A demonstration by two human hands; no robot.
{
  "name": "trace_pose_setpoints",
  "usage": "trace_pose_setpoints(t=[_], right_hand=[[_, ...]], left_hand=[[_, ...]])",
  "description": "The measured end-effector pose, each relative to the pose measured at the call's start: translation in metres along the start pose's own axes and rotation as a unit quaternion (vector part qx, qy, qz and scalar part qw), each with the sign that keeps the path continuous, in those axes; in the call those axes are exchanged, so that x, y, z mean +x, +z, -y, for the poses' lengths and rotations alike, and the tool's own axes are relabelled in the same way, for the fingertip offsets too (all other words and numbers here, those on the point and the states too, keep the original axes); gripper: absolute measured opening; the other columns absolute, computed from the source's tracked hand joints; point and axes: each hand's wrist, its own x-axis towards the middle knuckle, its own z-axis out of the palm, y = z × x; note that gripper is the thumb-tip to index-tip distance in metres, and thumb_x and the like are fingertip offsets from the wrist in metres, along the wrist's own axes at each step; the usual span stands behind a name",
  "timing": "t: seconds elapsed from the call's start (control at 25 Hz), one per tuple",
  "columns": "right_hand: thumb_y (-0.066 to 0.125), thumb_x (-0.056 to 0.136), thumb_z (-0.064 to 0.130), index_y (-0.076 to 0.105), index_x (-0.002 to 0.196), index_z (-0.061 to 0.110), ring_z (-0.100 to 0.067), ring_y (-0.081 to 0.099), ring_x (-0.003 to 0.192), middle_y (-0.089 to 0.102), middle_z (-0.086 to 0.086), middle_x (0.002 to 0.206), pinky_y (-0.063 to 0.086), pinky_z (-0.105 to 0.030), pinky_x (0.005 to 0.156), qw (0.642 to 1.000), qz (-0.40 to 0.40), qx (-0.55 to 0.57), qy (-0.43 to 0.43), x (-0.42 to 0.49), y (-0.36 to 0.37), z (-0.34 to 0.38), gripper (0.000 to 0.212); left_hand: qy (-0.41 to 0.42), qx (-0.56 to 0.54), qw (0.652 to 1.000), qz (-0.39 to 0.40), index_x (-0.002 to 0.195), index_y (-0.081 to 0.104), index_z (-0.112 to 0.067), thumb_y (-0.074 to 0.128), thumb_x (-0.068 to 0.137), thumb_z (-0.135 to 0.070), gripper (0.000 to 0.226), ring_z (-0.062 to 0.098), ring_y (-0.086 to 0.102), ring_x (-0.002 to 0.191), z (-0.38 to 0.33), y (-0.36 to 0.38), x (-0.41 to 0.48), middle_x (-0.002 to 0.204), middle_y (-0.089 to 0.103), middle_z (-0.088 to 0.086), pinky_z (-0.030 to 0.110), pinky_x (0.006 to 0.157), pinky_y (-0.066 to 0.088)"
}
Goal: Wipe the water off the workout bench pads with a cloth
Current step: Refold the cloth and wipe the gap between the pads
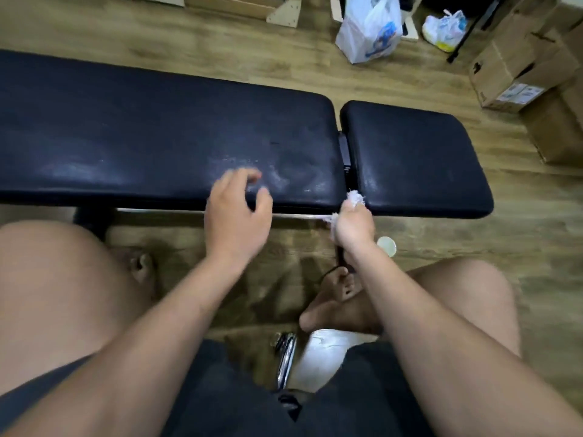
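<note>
A black workout bench lies across the view, with a long back pad [151,134] on the left and a short seat pad [413,156] on the right. Wet streaks and droplets shine on the long pad near its front edge. My left hand [235,212] hovers over that front edge, fingers spread, holding nothing. My right hand [353,222] is clenched around a crumpled white cloth [356,197] at the near end of the gap between the two pads. Most of the cloth is hidden in my fist.
My bare knees and feet are in front of the bench on the wooden floor. A small pale round lid [387,245] lies by my right wrist. White plastic bags [369,26] and cardboard boxes [517,58] stand behind the bench at the right.
</note>
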Motion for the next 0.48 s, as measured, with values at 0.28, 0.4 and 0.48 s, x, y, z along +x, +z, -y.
trace_pose_setpoints(t=[0.28,0.4,0.48], right_hand=[[0.046,0.09,0.045,0.07,0.098,0.015,-0.037,0.057,0.104,0.066,-0.016,0.102,0.046,-0.035,0.091,0.99,-0.095,-0.068,-0.078,0.008,-0.027,0.004,0.039],[0.053,0.094,0.031,0.071,0.101,0.016,-0.037,0.058,0.106,0.068,-0.015,0.104,0.047,-0.036,0.088,0.982,-0.095,-0.104,-0.129,0.015,-0.018,0.038,0.025],[0.055,0.094,0.029,0.071,0.105,0.017,-0.036,0.059,0.107,0.068,-0.015,0.107,0.049,-0.037,0.091,0.982,-0.096,-0.123,-0.106,0.019,-0.017,0.058,0.023]], left_hand=[[-0.402,-0.152,0.903,0.014,0.113,0.062,-0.013,0.063,0.089,-0.019,0.025,0.025,0.06,0.095,0.052,-0.037,-0.036,0.104,0.065,0.007,0.026,0.076,0.039],[-0.247,0.055,0.967,0.011,0.138,0.047,-0.014,0.059,0.091,-0.023,0.049,0.026,0.042,0.132,0.061,-0.066,-0.043,0.144,0.047,0.009,0.033,0.107,0.034],[-0.096,0.264,0.959,0.043,0.152,0.024,-0.022,0.055,0.091,-0.031,0.069,0.028,0.006,0.151,0.07,-0.074,-0.037,0.163,0.012,0.007,0.046,0.121,0.01]])
